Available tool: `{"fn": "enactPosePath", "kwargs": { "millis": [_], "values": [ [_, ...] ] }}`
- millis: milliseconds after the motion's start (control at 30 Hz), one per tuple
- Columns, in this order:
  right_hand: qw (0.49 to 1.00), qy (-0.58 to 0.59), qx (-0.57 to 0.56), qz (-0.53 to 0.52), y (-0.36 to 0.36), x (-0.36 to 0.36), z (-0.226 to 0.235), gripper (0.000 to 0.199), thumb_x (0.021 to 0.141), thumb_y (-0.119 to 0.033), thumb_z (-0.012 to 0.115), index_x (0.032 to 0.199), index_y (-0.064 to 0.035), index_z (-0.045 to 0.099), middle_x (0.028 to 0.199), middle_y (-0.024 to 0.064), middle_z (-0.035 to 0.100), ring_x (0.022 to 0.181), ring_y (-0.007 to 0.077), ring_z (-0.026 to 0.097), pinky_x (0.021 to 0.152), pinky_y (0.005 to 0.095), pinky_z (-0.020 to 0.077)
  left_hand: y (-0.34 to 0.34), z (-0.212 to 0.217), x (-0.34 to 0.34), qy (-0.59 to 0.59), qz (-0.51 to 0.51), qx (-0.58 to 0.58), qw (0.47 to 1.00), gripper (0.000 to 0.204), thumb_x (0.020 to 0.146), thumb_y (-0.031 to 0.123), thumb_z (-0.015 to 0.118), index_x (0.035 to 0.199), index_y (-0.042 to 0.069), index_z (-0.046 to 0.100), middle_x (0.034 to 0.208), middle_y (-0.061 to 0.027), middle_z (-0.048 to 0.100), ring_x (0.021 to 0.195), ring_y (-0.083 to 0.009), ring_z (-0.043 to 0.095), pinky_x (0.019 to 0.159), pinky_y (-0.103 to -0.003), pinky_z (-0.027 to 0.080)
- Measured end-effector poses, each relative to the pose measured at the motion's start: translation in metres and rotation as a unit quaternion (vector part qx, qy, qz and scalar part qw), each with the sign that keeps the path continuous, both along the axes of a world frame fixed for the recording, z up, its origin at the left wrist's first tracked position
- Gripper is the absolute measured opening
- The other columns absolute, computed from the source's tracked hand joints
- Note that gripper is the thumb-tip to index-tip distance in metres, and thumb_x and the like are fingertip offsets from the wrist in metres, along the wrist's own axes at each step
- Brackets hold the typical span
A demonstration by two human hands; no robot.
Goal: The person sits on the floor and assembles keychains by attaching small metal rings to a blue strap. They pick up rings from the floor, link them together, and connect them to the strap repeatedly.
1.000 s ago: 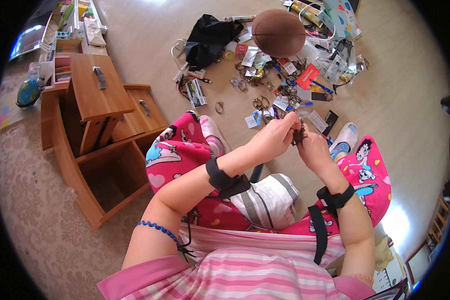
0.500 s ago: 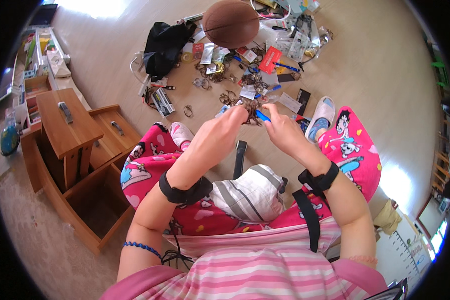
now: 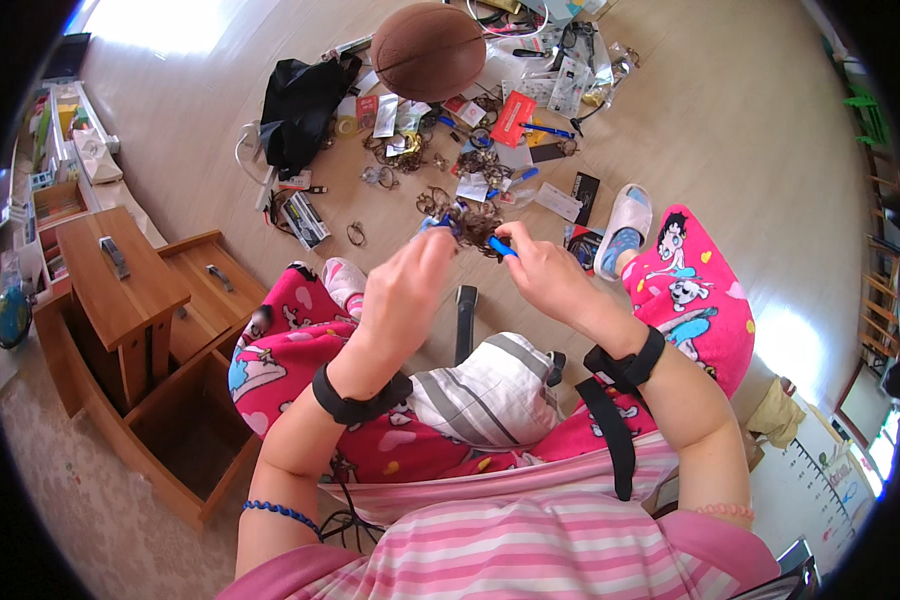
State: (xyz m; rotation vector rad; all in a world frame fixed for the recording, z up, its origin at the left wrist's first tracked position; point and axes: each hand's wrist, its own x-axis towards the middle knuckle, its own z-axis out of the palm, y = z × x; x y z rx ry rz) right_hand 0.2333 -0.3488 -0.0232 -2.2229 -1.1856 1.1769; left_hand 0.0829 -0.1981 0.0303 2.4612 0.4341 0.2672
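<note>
My right hand (image 3: 545, 268) is closed around a slim blue pen-shaped object (image 3: 501, 246), its end against a tangle of thin brown loops, perhaps hair ties (image 3: 480, 228). My left hand (image 3: 405, 285), a little blurred, has its fingers drawn together at the left side of that tangle. Something dark blue shows by its fingertips, too small to name. Both hands are held in front of my knees, the loose pile on the floor just beyond them.
A basketball (image 3: 428, 52) and a black bag (image 3: 304, 112) lie among scattered papers, cables and blue pens. A red card (image 3: 513, 118) is in the pile. At left stands a wooden cabinet with pulled-out drawers (image 3: 120, 300). White striped cloth (image 3: 490, 390) rests on my lap.
My left hand has pulled back and left from the tangle, uncovering more brown loops. The right hand still grips the blue object. The whole view has shifted slightly.
</note>
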Motion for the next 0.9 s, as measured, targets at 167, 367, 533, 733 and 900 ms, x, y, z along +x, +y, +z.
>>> {"fn": "enactPosePath", "kwargs": {
  "millis": [167,367,533,733,900],
  "values": [
    [1.0,0.002,0.013,-0.005,-0.001,-0.001,0.004,0.031,0.091,-0.015,0.051,0.121,-0.0093,0.043,0.077,0.0245,0.063,0.076,0.0437,0.062,0.064,0.052,0.0471,0.005,-0.003,0.004,-0.002,0.098,-0.004,0.995,0.013,0.077,-0.002,0.062,0.089,0.001,0.057,0.082,-0.0098,0.063,0.075,-0.0269,0.064,0.064,-0.033,0.05],
    [0.999,0.024,0.014,-0.022,0.0,0.002,0.007,0.033,0.091,-0.014,0.051,0.123,-0.0093,0.042,0.077,0.025,0.063,0.076,0.0437,0.062,0.066,0.0516,0.047,0.011,-0.011,0.009,-0.045,0.066,-0.058,0.995,0.021,0.073,-0.006,0.063,0.092,0.002,0.059,0.083,-0.0098,0.06,0.08,-0.0268,0.059,0.073,-0.033,0.048],
    [0.996,0.064,0.047,-0.047,0.002,0.001,0.008,0.037,0.089,-0.011,0.051,0.125,-0.0088,0.041,0.082,0.0272,0.062,0.081,0.0443,0.061,0.07,0.051,0.0469,0.011,-0.02,0.009,-0.006,0.076,-0.195,0.978,0.023,0.074,-0.007,0.061,0.094,0.003,0.062,0.083,-0.0094,0.06,0.087,-0.0259,0.057,0.079,-0.033,0.046],
    [0.98,0.175,0.085,-0.05,0.008,0.001,0.022,0.038,0.087,-0.013,0.059,0.123,-0.0051,0.047,0.093,0.0219,0.065,0.081,0.0316,0.067,0.07,0.0374,0.0517,-0.001,-0.025,0.011,0.025,0.086,-0.197,0.976,0.033,0.073,-0.002,0.061,0.105,0.005,0.057,0.082,-0.0072,0.059,0.083,-0.026,0.058,0.082,-0.035,0.042],
    [0.954,0.208,0.197,-0.09,0.012,-0.007,0.026,0.024,0.085,-0.02,0.058,0.102,-0.0028,0.059,0.078,0.0185,0.064,0.069,0.0358,0.063,0.063,0.0416,0.0477,-0.006,-0.022,0.013,0.052,0.074,-0.306,0.948,0.037,0.074,0.0,0.064,0.109,0.006,0.056,0.085,-0.0063,0.06,0.078,-0.0198,0.059,0.076,-0.03,0.043]
  ]
}}
